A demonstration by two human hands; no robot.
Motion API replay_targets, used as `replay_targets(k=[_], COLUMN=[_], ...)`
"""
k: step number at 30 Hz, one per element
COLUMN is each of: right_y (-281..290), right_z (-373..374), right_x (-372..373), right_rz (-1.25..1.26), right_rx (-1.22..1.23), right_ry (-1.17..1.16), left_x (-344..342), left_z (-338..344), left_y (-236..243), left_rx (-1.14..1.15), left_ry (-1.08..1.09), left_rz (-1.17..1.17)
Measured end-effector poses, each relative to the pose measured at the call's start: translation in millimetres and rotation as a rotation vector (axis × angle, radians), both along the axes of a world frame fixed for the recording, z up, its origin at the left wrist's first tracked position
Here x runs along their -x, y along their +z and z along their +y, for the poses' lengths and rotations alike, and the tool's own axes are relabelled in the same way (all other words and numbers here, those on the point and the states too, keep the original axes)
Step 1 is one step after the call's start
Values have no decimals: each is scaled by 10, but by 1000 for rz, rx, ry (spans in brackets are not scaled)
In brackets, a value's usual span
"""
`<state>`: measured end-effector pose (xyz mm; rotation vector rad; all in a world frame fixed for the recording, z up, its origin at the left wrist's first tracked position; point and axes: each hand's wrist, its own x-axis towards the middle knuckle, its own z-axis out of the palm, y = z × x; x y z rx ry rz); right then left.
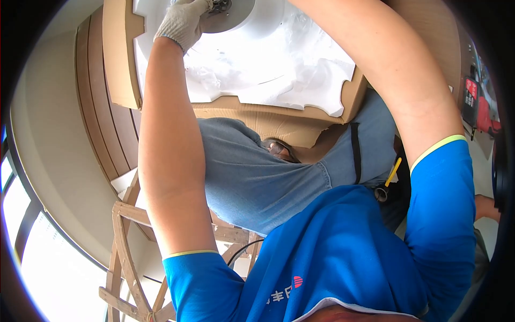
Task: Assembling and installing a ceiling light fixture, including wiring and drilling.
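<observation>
At the top edge of the head view, the left hand, in a white knit glove, is raised overhead and curled closed around a small dark metal fitting at the hub of a grey round plate. That plate sits on a white moulded panel wrapped in crinkled clear film and framed by a cardboard carton. The fitting lies just to the right of the gloved fingers, touching them, so the left hand is plainly the nearer one. The right forearm runs diagonally up toward the same hub, but the right hand itself is cut off by the frame, so I cannot tell whether it is open or gripping. Beneath the carton another person in a grey-blue shirt stands close, and a wooden ladder shows lower left
</observation>
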<state>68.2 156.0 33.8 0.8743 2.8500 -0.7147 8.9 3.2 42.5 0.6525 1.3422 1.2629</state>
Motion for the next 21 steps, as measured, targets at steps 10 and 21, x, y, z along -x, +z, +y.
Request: replay_targets(k=[10, 21], right_y=[428, 192], right_z=[21, 5], right_x=[398, -100], right_rz=[-575, -154], right_rx=[274, 230], right_ry=[-135, -25], left_x=[-92, -22], left_z=[51, 49], left_y=[-107, -210], left_rx=[185, 176], left_ry=[77, 103], left_rz=[223, 203])
